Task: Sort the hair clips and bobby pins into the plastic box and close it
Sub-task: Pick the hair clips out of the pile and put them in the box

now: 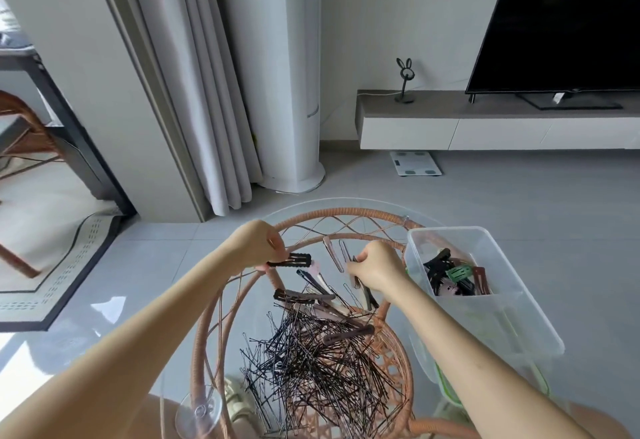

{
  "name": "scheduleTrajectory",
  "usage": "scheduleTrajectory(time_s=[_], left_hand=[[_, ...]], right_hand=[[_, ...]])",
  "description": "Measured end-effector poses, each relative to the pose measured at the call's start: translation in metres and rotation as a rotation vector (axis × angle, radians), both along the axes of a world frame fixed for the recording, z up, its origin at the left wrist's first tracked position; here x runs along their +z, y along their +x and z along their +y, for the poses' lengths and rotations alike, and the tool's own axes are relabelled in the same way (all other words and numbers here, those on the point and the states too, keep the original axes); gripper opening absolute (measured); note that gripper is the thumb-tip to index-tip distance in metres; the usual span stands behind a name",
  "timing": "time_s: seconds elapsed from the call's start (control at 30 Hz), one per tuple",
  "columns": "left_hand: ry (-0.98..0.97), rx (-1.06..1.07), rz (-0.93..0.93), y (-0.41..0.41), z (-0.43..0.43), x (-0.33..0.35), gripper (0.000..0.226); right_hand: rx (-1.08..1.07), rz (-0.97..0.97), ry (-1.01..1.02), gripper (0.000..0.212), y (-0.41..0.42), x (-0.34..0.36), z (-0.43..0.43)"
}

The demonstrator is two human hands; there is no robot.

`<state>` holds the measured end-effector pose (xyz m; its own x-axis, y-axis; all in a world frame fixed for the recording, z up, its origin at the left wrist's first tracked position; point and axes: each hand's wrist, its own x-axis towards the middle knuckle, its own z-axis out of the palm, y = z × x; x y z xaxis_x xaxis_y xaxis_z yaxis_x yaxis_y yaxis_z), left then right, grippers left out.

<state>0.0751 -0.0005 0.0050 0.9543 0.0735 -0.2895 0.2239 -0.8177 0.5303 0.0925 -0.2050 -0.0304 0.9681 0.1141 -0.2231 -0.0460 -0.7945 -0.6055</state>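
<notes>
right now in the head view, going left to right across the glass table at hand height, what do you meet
left hand → dark brown snap clip pinched in it → two long clips lying on the glass → right hand → clear plastic box with clips inside

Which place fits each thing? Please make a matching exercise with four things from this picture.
Things:
1. dark snap clip
2. green clip
3. bobby pins
4. pink clip

Places:
A. in the plastic box
B. piled on the glass table
C. pinched by the left hand
D. on the glass beside the right hand

Pairs: 1-C, 2-A, 3-B, 4-D
</notes>
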Motion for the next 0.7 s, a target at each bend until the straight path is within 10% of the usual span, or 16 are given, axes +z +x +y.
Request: scheduleTrajectory(time_s=[0.33, 0.7], left_hand=[[-0.207, -0.048, -0.166, 0.003, -0.062, 0.044, 0.007], [-0.009, -0.381, -0.165, 0.032, -0.213, 0.012, 0.021]], right_hand=[[-0.096, -0.094, 0.482, 0.023, -0.003, 0.05, -0.065], [-0.239, -0.417, 0.272, 0.009, 0.007, 0.041, -0.168]])
